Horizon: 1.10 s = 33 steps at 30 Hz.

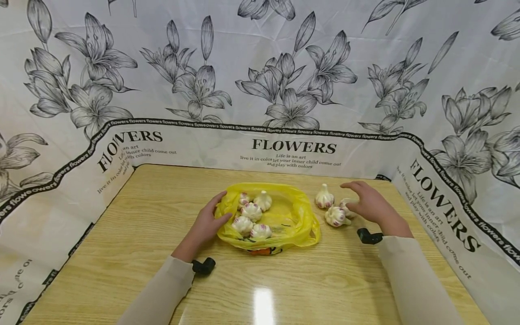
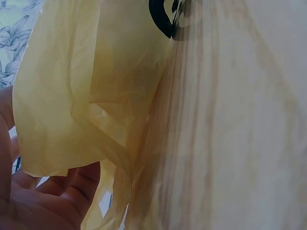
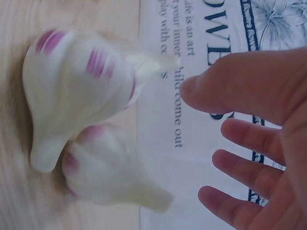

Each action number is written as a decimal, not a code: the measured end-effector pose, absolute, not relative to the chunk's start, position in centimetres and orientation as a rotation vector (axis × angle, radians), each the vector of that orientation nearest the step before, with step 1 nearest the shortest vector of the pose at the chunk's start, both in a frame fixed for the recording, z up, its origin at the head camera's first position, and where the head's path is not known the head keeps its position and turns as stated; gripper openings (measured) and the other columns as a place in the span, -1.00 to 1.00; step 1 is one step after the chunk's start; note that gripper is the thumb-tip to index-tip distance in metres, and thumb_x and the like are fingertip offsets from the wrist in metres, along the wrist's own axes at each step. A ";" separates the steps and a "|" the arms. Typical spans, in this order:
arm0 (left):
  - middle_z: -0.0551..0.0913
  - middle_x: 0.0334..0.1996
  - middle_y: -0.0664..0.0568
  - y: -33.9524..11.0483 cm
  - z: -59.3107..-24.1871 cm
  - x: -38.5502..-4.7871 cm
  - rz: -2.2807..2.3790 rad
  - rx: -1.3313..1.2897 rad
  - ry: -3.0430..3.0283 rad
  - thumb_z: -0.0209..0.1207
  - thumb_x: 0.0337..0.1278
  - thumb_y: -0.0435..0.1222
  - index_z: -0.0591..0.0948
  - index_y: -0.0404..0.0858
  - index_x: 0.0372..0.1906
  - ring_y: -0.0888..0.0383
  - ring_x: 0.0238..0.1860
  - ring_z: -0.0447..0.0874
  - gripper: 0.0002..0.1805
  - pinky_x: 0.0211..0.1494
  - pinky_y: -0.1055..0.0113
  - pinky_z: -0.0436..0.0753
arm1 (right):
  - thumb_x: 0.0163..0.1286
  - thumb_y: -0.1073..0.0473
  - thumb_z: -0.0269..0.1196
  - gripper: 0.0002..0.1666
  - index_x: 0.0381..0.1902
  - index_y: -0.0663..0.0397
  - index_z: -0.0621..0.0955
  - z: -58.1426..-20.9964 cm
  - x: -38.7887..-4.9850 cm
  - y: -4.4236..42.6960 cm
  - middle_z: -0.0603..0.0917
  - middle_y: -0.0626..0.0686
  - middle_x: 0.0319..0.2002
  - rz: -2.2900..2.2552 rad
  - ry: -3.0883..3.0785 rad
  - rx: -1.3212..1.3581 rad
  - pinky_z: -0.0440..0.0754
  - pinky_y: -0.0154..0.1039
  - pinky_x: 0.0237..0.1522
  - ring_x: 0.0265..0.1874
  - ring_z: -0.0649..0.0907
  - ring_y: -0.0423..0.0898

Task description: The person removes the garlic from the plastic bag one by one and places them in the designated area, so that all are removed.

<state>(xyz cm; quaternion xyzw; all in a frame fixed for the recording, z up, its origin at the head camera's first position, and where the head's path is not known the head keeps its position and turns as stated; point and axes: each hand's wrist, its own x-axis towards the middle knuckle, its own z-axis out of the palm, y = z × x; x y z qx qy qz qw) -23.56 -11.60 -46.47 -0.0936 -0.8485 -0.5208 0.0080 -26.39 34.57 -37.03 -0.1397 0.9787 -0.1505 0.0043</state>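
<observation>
A yellow plastic bag (image 1: 306,221) lies spread open on the table, with several garlic bulbs (image 1: 251,211) inside. At its left rim my left hand (image 1: 206,221) holds the thin plastic; in the left wrist view, fingers (image 2: 84,189) curl around the bag's edge (image 2: 53,120). To the right of the bag, three more garlic bulbs sit close together: one upright bulb (image 1: 324,197), one tilted bulb (image 1: 336,216) and one partly hidden bulb (image 1: 346,205). My right hand (image 1: 371,205) hovers beside this group, fingers apart and holding nothing. Two bulbs (image 3: 76,76) appear large in the right wrist view.
The wooden table (image 1: 134,243) spreads around the bag. White cloth (image 1: 203,146) printed with flowers and lettering walls in its back and sides. Black wrist mounts (image 1: 204,266) stick out from both sleeves.
</observation>
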 end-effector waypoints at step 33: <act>0.25 0.43 -0.11 -11.5 -46.6 -23.7 -1.637 -0.283 -2.639 0.16 0.28 -0.21 0.13 0.15 0.50 -0.12 0.42 0.28 -0.25 0.37 -0.06 0.39 | 0.37 0.07 0.24 -0.46 0.28 -0.03 0.47 -36.3 -24.8 25.3 0.45 0.15 0.30 -0.680 3.122 -0.762 0.42 0.24 0.22 0.27 0.45 0.22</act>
